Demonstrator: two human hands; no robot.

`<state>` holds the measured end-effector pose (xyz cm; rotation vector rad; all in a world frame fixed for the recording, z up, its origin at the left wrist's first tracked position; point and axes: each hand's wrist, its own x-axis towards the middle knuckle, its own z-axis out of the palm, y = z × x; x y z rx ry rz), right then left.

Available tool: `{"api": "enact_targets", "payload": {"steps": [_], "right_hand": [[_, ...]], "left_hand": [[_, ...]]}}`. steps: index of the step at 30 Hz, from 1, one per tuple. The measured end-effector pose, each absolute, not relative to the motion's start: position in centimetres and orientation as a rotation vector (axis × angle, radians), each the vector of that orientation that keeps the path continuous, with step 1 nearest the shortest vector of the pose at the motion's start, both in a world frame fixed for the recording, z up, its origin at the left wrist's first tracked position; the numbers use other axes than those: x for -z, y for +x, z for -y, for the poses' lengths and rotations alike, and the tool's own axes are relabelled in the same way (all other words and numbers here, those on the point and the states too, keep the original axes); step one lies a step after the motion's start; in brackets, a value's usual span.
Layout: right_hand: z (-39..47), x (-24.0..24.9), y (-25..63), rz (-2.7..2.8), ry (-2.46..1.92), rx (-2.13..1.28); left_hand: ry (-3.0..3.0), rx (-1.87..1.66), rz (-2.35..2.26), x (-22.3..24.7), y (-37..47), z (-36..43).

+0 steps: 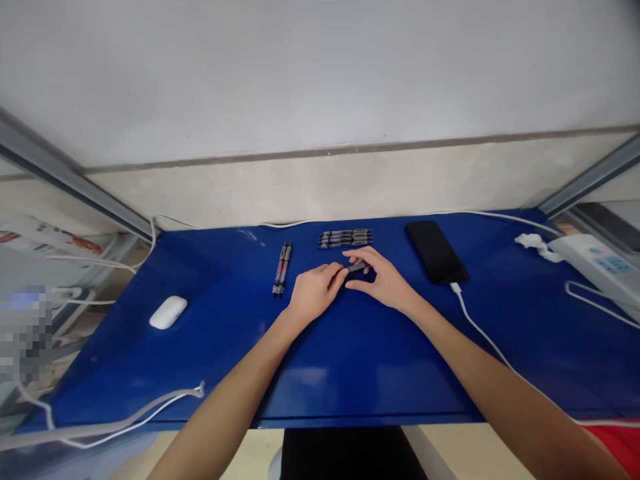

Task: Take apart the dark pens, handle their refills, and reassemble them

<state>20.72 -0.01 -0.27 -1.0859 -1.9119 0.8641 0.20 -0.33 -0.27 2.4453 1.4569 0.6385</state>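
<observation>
Left hand: we hold the dark pen by its left end.
Right hand: we see thumb and forefinger apart; whether other fingers grip the pen, we cannot tell.
Pen place: between our hands, over the blue table, near the stacked pens.
Phone: we see it lying at right.

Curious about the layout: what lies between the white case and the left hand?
Head view: two pens lie side by side, nearer the left hand than the white case.
</observation>
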Motion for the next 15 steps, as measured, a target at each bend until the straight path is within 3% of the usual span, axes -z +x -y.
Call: {"api": "enact_targets", "payload": {"steps": [5,15], "right_hand": [[0.09,0.59,20.78,1.763,-1.187,-1.020],[-0.07,0.17,20.72,1.816,-1.122,-0.913]], "left_hand": [[2.466,-0.611,-1.416,-0.04,0.29,0.48],[2.435,-0.645,-1.437,-0.08,0.13,0.45]]}}
